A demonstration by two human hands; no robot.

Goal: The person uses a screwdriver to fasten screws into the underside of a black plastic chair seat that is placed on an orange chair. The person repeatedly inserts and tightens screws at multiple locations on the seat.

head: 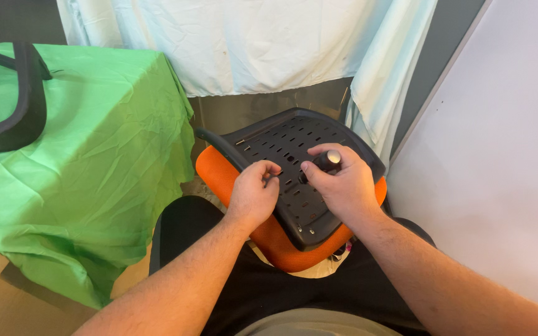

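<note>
On my lap, my right hand (342, 186) grips one screwdriver (326, 162), tip down in the black seat pan (294, 140); my left hand (253, 193) pinches at a slot beside it — whether it has a screw, I cannot tell. A slipping tip could jab those fingers. One orange cushion (216, 168), one armrest (23, 102) on one green cloth (94, 155) — well apart.

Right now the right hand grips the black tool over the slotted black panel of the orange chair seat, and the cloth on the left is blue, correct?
Not quite: the head view shows the cloth is green. The right hand does grip the black tool over the slotted black panel of the orange chair seat.
</note>
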